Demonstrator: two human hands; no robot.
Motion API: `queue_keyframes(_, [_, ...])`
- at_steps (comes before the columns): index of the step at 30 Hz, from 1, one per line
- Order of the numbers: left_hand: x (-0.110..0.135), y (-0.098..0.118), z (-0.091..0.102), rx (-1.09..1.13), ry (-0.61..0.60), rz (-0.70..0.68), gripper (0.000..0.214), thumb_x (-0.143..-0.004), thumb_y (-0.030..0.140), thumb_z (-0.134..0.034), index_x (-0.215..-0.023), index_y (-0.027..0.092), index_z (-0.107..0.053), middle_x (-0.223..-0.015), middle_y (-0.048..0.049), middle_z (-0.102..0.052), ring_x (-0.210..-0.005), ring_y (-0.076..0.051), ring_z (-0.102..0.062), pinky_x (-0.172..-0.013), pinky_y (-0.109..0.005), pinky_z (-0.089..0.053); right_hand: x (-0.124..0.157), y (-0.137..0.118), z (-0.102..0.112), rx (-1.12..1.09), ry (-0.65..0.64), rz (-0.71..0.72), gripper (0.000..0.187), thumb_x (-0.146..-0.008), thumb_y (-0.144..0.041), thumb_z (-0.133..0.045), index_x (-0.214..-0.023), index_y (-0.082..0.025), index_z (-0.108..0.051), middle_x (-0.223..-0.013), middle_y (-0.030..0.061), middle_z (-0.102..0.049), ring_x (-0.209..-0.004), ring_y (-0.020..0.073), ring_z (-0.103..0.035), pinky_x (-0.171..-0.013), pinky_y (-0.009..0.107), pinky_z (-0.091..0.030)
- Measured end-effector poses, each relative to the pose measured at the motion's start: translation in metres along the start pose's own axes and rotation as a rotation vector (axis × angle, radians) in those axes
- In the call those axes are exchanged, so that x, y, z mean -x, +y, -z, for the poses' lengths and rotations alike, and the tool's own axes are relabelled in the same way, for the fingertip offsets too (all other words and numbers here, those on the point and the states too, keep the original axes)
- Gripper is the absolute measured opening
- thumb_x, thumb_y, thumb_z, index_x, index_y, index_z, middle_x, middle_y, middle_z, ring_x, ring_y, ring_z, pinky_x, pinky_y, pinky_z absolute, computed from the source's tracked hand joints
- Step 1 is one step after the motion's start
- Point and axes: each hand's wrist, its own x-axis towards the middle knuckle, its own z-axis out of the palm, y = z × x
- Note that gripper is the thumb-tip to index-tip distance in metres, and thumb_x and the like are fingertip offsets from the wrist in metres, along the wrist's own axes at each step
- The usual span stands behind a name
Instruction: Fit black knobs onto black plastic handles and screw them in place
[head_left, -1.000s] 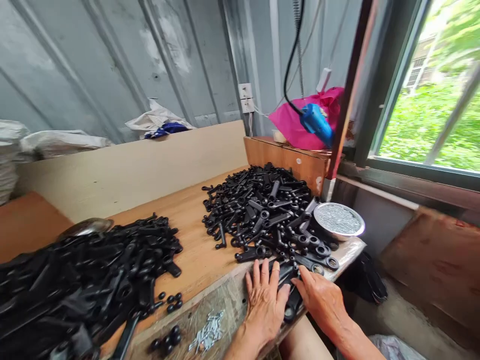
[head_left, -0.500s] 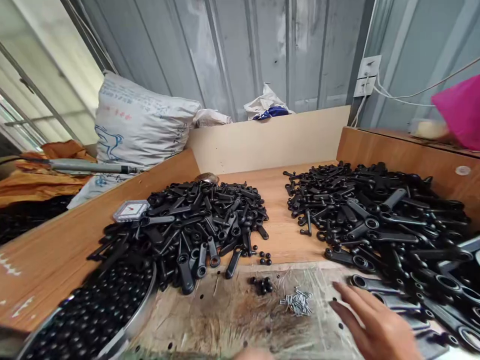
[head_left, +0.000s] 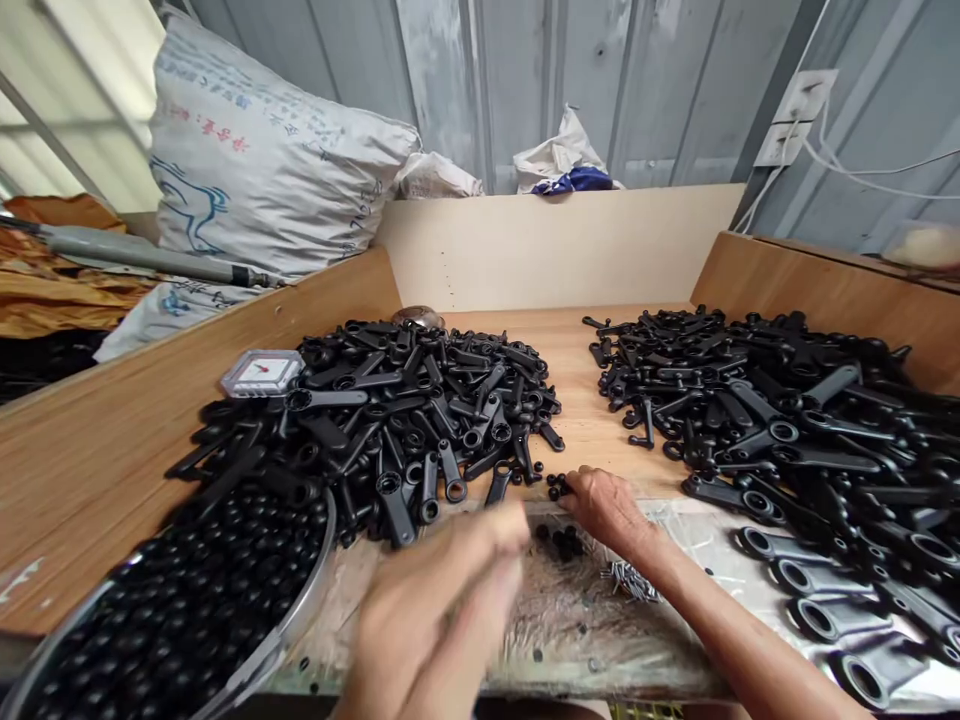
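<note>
My right hand [head_left: 604, 508] reaches across the board to a small group of black balls [head_left: 555, 486]. Its fingers are bent together, the tips closed on a ball at the edge of the group. Close to the camera, my left hand [head_left: 446, 605] is smeared by motion over the front of the work surface; whether it holds anything is unclear. A second cluster of black balls [head_left: 564, 542] lies between the hands. Small silver pins [head_left: 630, 580] are heaped beside my right forearm, which partly covers them.
Black crank handles pile up at left [head_left: 420, 400] and right [head_left: 735, 400]. A round metal basin [head_left: 330, 530] full of black balls stands front left. Several larger handles [head_left: 817, 580] lie in a row at right. A small clock-like dial [head_left: 262, 372] rests by the left board.
My right hand has moved left and away from me, from the row of handles to the black balls. My left hand has risen into view from the bottom edge. The camera view has shifted.
</note>
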Motion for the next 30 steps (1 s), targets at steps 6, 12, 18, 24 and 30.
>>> queue_keyframes(6, [-0.056,-0.046,-0.059,-0.715,-0.333,0.324,0.017,-0.08,0.015,-0.053,-0.092,0.01,-0.064,-0.09,-0.0141,-0.065,-0.095,-0.029,-0.059,-0.083,-0.041,-0.043,0.0,-0.004,0.004,-0.127,0.01,-0.011,0.017,-0.08,-0.017,-0.048,-0.084,-0.015,-0.065,-0.09,0.0128,-0.066,-0.084,0.0237,-0.062,-0.065,0.027,-0.04])
queue_keyframes(12, [-0.059,-0.065,-0.072,-0.749,-0.372,0.47,0.019,-0.083,0.019,-0.056,-0.102,0.013,-0.057,-0.094,-0.0048,-0.063,-0.09,-0.02,-0.059,-0.083,-0.043,-0.044,0.031,0.018,0.017,-0.475,-0.023,0.018,0.019,-0.078,-0.018,-0.049,-0.087,-0.016,-0.065,-0.071,0.0035,-0.066,-0.067,0.0158,-0.06,-0.061,0.023,-0.042])
queue_keyframes(18, [-0.054,-0.066,-0.055,-0.466,-0.365,0.504,0.015,-0.069,0.011,-0.053,-0.079,0.016,-0.063,-0.065,-0.0025,-0.061,-0.07,-0.022,-0.061,-0.064,-0.034,-0.045,0.094,0.053,0.019,-1.856,-0.124,-0.029,0.026,-0.063,-0.03,-0.073,-0.083,-0.014,-0.067,-0.067,0.0027,-0.062,-0.055,0.0108,-0.056,-0.048,0.02,-0.043])
queue_keyframes(24, [-0.011,-0.006,-0.068,-0.039,-0.396,0.306,0.028,-0.073,0.028,-0.038,-0.077,0.014,-0.062,-0.075,-0.0069,-0.063,-0.071,-0.02,-0.06,-0.06,-0.028,-0.045,0.148,0.063,0.006,-2.174,-0.213,0.069,0.021,-0.068,-0.026,-0.072,-0.083,-0.011,-0.068,-0.061,0.0051,-0.062,-0.048,0.0103,-0.056,-0.04,0.017,-0.042])
queue_keyframes(30, [0.036,0.059,-0.122,-0.083,-0.404,0.059,0.03,-0.078,0.031,-0.048,-0.053,0.018,-0.056,-0.053,-0.0009,-0.047,-0.056,-0.015,-0.043,-0.06,-0.029,-0.034,0.197,0.075,-0.021,-2.014,-0.384,0.081,0.029,-0.068,-0.039,-0.071,-0.075,-0.011,-0.07,-0.056,0.0033,-0.057,-0.045,0.0052,-0.044,-0.043,0.016,-0.033])
